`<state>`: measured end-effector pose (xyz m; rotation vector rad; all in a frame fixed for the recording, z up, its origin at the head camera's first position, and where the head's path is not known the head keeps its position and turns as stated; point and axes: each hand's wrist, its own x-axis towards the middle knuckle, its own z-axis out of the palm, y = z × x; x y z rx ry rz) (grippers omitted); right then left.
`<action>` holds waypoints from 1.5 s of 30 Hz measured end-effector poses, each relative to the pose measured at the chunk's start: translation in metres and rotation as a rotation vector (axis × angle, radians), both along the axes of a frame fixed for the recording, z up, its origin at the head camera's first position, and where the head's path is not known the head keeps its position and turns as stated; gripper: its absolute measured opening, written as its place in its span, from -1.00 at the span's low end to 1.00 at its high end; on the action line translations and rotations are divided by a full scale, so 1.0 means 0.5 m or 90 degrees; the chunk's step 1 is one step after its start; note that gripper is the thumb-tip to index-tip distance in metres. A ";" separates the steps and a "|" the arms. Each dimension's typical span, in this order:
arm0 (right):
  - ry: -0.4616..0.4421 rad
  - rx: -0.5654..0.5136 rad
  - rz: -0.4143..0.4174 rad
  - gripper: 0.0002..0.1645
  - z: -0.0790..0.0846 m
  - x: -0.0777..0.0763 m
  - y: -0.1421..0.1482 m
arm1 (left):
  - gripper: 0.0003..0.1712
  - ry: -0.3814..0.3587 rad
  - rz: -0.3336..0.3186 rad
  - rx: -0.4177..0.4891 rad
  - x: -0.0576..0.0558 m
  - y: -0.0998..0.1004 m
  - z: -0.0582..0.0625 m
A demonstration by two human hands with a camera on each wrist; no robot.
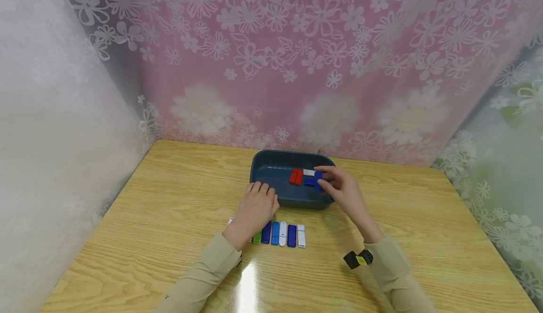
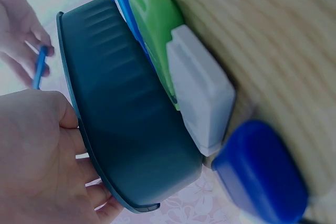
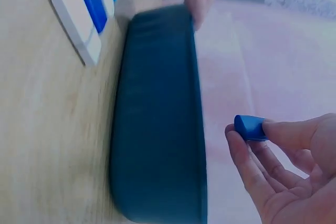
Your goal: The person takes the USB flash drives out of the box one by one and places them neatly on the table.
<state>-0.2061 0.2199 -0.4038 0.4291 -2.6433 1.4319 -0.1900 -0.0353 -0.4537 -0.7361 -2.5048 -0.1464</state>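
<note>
My right hand (image 1: 345, 194) pinches a blue USB flash drive (image 3: 250, 127) between thumb and fingers, over the right end of a dark teal plastic tub (image 1: 271, 177). Inside the tub lie two red flash drives (image 1: 296, 177), a white one (image 1: 308, 172) and another blue one (image 1: 310, 182). At the tub's near left side, my left hand (image 1: 256, 208) grips the rim, its fingers hooked over the edge. Just in front of the tub is a row of flash drives, including a green one (image 2: 155, 32) and a white one (image 2: 201, 93); my left hand and wrist cover part of it.
The tub stands on a wood-grain table (image 1: 178, 200), near its back edge. Behind hangs a pink flowered curtain (image 1: 263, 68), with pale coverings at both sides. At the row's right end lies a white flash drive (image 1: 301, 235). A black wrist strap (image 1: 358, 259) shows by the right sleeve.
</note>
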 end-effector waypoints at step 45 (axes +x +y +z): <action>-0.116 0.211 0.039 -0.74 -0.075 0.118 -0.028 | -0.78 0.006 0.007 0.014 0.001 0.003 0.001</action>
